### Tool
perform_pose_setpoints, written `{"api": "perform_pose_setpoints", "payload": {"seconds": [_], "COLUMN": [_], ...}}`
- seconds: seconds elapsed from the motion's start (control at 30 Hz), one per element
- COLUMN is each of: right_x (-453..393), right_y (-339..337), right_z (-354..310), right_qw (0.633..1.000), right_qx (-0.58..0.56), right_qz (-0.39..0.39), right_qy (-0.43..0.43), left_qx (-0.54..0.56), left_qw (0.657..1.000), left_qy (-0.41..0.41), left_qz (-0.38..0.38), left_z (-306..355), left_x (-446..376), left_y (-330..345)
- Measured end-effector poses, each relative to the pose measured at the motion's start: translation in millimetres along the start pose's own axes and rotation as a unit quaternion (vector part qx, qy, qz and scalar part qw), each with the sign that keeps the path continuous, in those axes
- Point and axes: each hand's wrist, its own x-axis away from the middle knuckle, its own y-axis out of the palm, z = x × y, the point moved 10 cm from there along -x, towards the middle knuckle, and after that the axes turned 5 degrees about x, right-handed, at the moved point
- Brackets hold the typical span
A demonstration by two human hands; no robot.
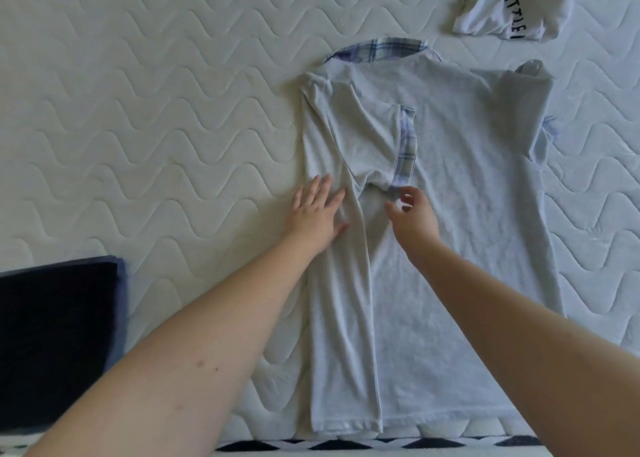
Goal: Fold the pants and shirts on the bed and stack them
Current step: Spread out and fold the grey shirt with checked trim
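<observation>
A pale grey shirt (457, 186) with a plaid collar and plaid sleeve trim lies flat on the bed, collar away from me. Its left side and sleeve are folded in over the body. My left hand (317, 210) presses flat with straight fingers on the folded left strip. My right hand (412, 214) hovers just below the plaid sleeve cuff with loosely curled fingers and holds nothing. A folded dark navy garment (59, 338) lies at the near left. A crumpled white garment with dark lettering (509, 2) lies at the far right.
The white quilted mattress (145, 117) stretches bare to the left of the shirt. Its near edge with a black-and-white patterned border (346, 444) runs along the bottom.
</observation>
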Motion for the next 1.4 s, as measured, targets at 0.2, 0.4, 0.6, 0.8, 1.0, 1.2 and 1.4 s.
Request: {"api": "perform_pose_setpoints", "payload": {"seconds": [0.2,0.4,0.6,0.8,1.0,1.2,1.4], "right_x": [-57,-104,-127,-118,-109,-103,-92], "right_y": [-18,-10,-11,-39,-28,-7,-22], "right_z": [-25,-46,-48,-36,-14,-37,-35], "right_qw": [0.999,0.996,0.996,0.990,0.989,0.986,0.995], "right_qx": [-0.036,-0.066,-0.078,-0.127,-0.136,0.100,-0.082], "right_qz": [0.017,-0.036,-0.020,0.055,-0.018,-0.127,-0.055], "right_qy": [0.036,0.046,0.045,0.008,0.059,-0.026,-0.010], "left_qx": [0.007,0.101,0.114,0.094,0.057,-0.006,0.039], "left_qw": [0.998,0.987,0.988,0.991,0.996,0.998,0.996], "left_qy": [0.058,0.009,-0.042,0.006,-0.031,-0.044,-0.081], "left_qz": [-0.009,0.128,0.092,0.097,0.053,-0.042,-0.002], "left_z": [3,-47,-79,-56,-55,-76,-85], "left_x": [-22,-101,-191,-223,-238,-241,-239], "left_y": [-10,-107,-147,-170,-167,-157,-169]}}
